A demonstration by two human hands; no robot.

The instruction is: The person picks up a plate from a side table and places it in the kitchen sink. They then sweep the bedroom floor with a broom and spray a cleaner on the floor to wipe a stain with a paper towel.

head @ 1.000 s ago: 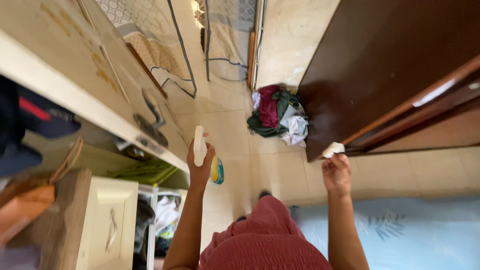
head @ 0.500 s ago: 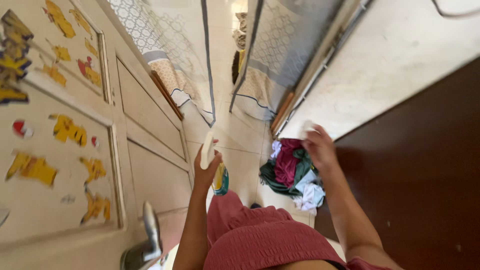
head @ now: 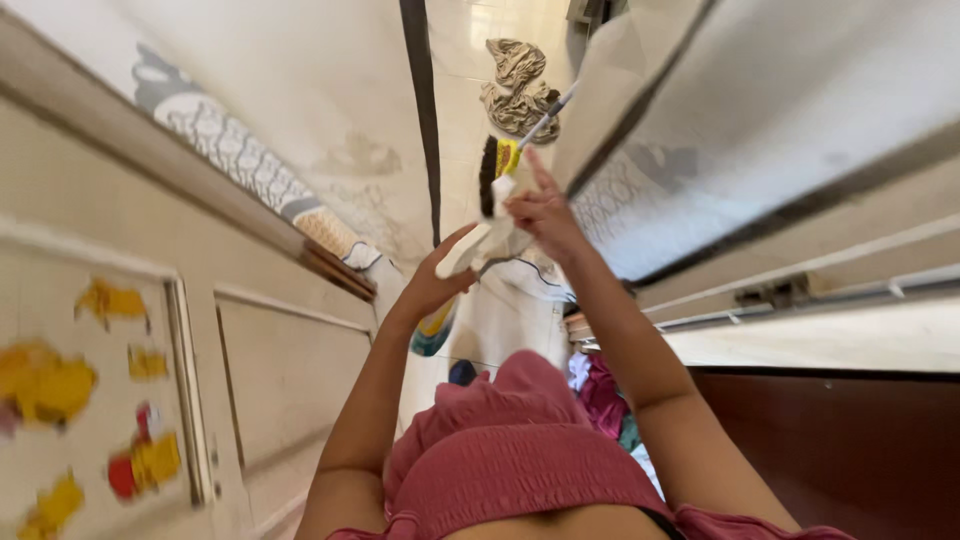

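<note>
My left hand (head: 436,283) is shut on a spray bottle (head: 470,250) with a white trigger head; its yellow and teal body hangs below the hand. My right hand (head: 540,212) is raised in front of me and pinches a small white cloth (head: 500,196) right at the bottle's head, with the index finger sticking up. The two hands are nearly touching. My arms and red top fill the lower middle of the view.
A brush (head: 495,165) with black bristles and a yellow band, on a thin handle, lies on the tiled floor ahead, beyond it a beige cloth heap (head: 520,80). A pile of clothes (head: 600,395) lies by my right arm. A stickered door (head: 110,400) is left, pale curtains (head: 700,130) right.
My right hand has come across from the wall side to the spray bottle's head with the white cloth. My left hand has lifted the bottle. The view has tilted forward along the passage.
</note>
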